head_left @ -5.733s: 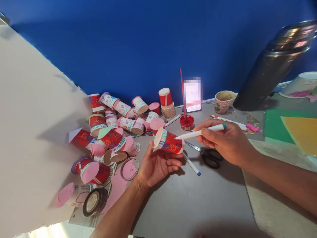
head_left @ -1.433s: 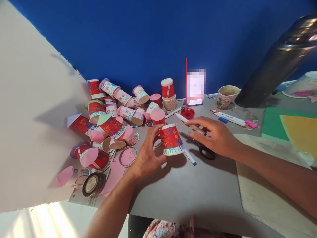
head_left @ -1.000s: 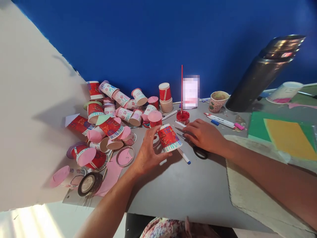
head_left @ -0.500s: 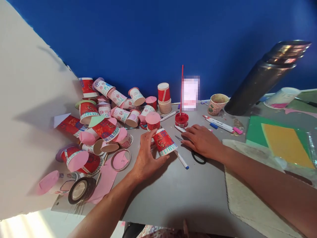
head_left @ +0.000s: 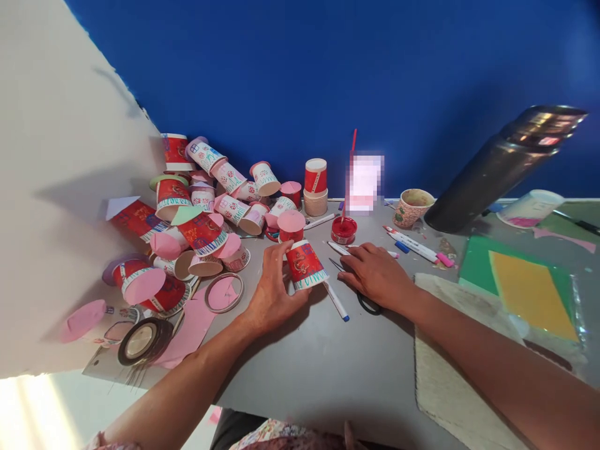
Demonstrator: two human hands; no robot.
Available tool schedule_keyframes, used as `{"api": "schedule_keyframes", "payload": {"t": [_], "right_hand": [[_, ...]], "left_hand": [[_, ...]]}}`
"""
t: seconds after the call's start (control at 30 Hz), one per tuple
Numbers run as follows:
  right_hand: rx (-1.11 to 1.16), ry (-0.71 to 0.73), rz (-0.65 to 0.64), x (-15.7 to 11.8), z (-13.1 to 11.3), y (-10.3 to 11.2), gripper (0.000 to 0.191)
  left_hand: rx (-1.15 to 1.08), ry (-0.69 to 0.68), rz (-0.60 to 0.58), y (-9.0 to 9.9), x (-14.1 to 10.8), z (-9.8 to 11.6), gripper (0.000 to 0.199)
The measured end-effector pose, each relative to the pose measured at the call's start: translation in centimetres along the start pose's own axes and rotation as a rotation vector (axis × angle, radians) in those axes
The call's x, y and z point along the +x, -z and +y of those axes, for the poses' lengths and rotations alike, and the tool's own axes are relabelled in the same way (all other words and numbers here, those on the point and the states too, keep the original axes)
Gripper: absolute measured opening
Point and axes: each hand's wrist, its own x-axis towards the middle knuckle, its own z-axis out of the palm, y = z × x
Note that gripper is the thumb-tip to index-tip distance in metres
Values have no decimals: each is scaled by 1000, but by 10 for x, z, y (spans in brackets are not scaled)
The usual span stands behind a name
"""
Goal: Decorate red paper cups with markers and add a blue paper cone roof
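A red paper cup [head_left: 304, 265] is gripped upside down, tilted, on the grey table [head_left: 328, 369] by the left hand [head_left: 272, 294]. The right hand [head_left: 375, 275] is laid flat, fingers loose, over scissors [head_left: 363, 303], beside a white marker [head_left: 336, 301].

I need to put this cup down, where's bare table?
Bare grey table lies in front of your left hand, bordered by the beige mat. It is crowded by the cup pile and around the scissors under your right hand.
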Motion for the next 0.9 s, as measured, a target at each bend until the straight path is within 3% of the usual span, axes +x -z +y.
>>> {"api": "schedule_keyframes", "payload": {"t": [0.23,0.5,0.67,0.9], "right_hand": [[2,-2,47,0,0,-3,29],[170,-23,402,-4,6,-10,30],[242,-86,421,-4,4,-12,32],[499,-292,457,-2,6,-6,31]], "left_hand": [[56,-21,-23,0,-1,2,84],[22,82,-3,2,-2,-1,87],[-1,115,26,3,-1,-3,92],[186,-27,56,5,-1,-6,88]]}}
